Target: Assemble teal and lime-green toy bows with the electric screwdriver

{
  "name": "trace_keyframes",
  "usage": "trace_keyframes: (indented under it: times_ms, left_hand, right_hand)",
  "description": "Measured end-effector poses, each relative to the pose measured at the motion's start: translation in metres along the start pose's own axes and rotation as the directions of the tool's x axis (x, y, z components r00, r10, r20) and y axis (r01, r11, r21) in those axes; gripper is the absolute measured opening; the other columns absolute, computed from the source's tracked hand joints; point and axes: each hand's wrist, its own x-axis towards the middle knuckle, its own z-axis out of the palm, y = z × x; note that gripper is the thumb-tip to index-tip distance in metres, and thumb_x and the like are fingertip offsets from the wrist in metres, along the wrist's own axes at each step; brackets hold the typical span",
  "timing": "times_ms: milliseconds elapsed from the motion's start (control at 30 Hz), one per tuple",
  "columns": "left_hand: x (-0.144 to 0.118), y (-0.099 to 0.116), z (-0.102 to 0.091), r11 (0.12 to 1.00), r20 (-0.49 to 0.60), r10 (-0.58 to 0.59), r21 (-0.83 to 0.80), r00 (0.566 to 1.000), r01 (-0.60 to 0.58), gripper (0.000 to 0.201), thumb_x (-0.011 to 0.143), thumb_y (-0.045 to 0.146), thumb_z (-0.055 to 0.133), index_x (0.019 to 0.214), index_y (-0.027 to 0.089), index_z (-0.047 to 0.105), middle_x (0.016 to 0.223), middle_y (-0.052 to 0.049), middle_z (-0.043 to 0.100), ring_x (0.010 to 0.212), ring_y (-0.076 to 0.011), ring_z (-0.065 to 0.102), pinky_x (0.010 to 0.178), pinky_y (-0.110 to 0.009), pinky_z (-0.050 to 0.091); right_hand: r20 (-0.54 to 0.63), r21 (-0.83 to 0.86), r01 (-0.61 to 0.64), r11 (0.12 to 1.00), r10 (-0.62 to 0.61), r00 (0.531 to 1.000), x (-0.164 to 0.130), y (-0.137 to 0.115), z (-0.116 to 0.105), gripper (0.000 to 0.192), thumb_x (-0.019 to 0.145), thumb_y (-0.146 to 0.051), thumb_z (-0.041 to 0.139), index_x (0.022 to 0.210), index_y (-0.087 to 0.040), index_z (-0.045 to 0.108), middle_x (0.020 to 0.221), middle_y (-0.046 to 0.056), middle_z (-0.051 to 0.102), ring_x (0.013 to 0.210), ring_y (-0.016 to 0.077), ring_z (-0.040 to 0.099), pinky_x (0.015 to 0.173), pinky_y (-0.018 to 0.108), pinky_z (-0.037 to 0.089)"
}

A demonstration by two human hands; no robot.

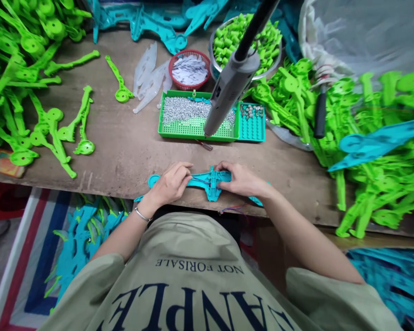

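Observation:
A long blue plastic shell piece lies near the table's front edge, its ribbed inner side up. My left hand rests over its left part, thumb and forefinger pinched at a thin dark wire lying along the shell. Fingers of my right hand grip the shell just right of its raised crosspiece; the palm hides part of that side. Red and blue wires hang at the table edge below my right hand.
A grey electric screwdriver hangs above a green screw tray and a blue tray. Behind stand a red basket and a metal bowl of green caps. Green plastic pieces pile up left and right.

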Motion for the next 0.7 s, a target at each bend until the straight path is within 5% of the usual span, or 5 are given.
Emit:
trace_keyframes:
  times_ms: [267,400,700]
  left_hand:
    - [0.000,-0.001,-0.001,1.000,0.032,0.030,0.007,0.999,-0.030,0.008,0.101,0.019,0.051,0.094,0.021,0.053,0.116,-0.014,0.070,0.109,-0.0229,0.069,0.090,-0.041,0.057]
    - [0.002,-0.001,-0.001,0.998,0.024,0.065,0.023,0.998,-0.065,0.007,0.102,0.018,0.051,0.095,0.020,0.053,0.115,-0.014,0.070,0.108,-0.0226,0.069,0.090,-0.040,0.057]
    - [-0.006,0.004,-0.029,0.988,0.074,0.036,0.148,0.997,-0.046,0.007,0.103,0.023,0.053,0.096,0.020,0.056,0.115,-0.013,0.073,0.103,-0.0253,0.069,0.087,-0.043,0.054]
  right_hand:
    - [0.015,0.064,-0.125,0.990,0.125,0.992,0.005,-0.008,0.000,0.029,0.066,-0.020,0.075,0.095,-0.019,0.070,0.097,0.002,0.076,0.080,0.0174,0.065,0.068,0.026,0.045]
    - [0.026,0.117,-0.084,0.990,0.082,0.996,0.006,-0.005,-0.005,0.024,0.067,-0.020,0.076,0.089,-0.018,0.069,0.088,-0.001,0.075,0.075,0.0158,0.064,0.065,0.025,0.045]
    - [0.041,0.177,0.027,0.984,-0.034,0.999,0.008,0.004,-0.016,0.019,0.079,-0.011,0.070,0.096,-0.018,0.070,0.108,0.006,0.078,0.098,0.0201,0.071,0.089,0.030,0.053]
